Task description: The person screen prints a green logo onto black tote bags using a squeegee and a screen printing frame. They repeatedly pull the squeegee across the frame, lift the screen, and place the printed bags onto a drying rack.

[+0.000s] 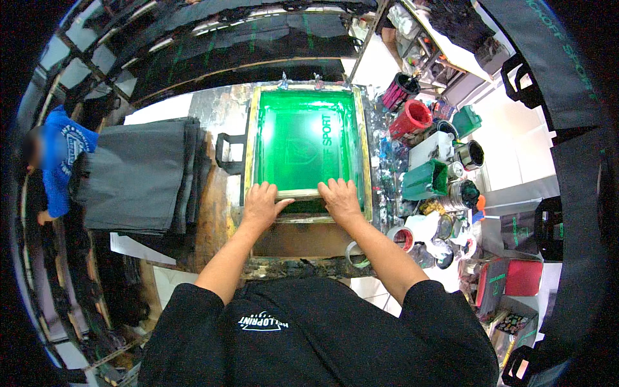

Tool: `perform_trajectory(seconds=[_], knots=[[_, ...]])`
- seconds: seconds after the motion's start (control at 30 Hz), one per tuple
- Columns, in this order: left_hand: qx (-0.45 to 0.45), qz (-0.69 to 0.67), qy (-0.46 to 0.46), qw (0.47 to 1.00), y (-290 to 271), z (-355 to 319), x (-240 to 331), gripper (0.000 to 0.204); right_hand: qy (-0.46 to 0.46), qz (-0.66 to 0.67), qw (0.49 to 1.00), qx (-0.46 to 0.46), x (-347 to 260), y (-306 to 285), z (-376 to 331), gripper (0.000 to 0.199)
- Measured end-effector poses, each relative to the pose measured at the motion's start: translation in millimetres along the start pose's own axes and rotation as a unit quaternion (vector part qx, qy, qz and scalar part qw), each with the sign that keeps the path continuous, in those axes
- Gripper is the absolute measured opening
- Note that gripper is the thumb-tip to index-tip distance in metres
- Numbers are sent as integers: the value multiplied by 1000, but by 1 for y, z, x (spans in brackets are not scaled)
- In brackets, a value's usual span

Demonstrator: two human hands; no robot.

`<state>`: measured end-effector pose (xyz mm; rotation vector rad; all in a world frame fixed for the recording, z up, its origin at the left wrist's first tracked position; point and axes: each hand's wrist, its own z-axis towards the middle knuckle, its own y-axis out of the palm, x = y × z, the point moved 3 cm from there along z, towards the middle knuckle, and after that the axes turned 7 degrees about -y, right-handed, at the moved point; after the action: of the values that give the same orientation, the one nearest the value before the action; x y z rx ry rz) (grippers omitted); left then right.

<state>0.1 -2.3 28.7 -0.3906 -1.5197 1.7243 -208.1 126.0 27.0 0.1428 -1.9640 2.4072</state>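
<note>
Squeegee [298,193], wooden – lies across the near end of a green-inked screen [366,148], toward the table's [218,200] front edge; left hand [261,205] and right hand [342,201] each pinch one end. Dark fabric stack [138,171] – occupies the table's left edge. Red bucket [406,122] stands near the right edge.

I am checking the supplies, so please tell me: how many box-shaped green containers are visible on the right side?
2: the nearer green container is right of the screen frame; the farther green container is right of the red bucket. Clutter may hide others.
</note>
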Motion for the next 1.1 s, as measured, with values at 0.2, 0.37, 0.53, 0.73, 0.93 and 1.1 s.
perform_trajectory(seconds=[0.2,0.37,0.53,0.73,0.93,1.1], knots=[[14,-47,-48,998,1,-58,-34,114,47,18,998,-40,-31,3,-38,47],[-33,0,-169,985,30,-98,-84,117,61,53,994,-76,-46,9,-60,52],[-64,-47,-170,982,50,-97,-103,107,67,94,989,-90,-43,-2,-53,61],[6,-123,-152,981,26,-92,-92,109,83,126,985,-89,-35,-31,-38,61],[21,-319,-230,919,-9,-81,-79,104,72,94,992,-39,-17,-95,-8,57],[117,-356,-212,903,-93,-24,-46,90,56,38,995,68,10,-164,36,52]])
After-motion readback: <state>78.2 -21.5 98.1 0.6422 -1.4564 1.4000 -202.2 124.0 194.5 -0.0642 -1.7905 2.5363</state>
